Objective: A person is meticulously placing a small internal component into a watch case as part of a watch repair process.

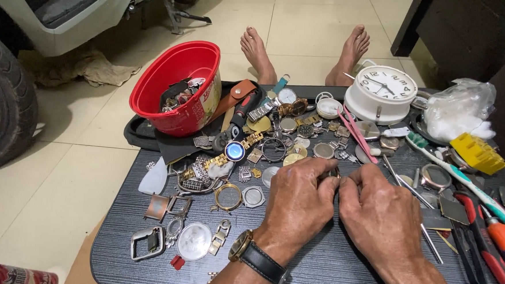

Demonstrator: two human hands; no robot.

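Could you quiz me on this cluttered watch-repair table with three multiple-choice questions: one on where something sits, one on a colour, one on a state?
1. Where is the white alarm clock?
A. far right of the table
B. on the floor
C. inside the bowl

2. What colour is the bowl?
A. blue
B. red
C. green

3. How are the left hand and right hand?
A. apart
B. resting flat
C. together, pinching a small metal part

Answers: A, it stands at the far right edge; B, plainly red; C, the fingertips meet on the part.

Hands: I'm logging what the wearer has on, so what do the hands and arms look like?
Both forearms are bare, no sleeves or gloves. The left hand has a wristwatch with a gold-coloured case and black strap. The right hand wears nothing visible.
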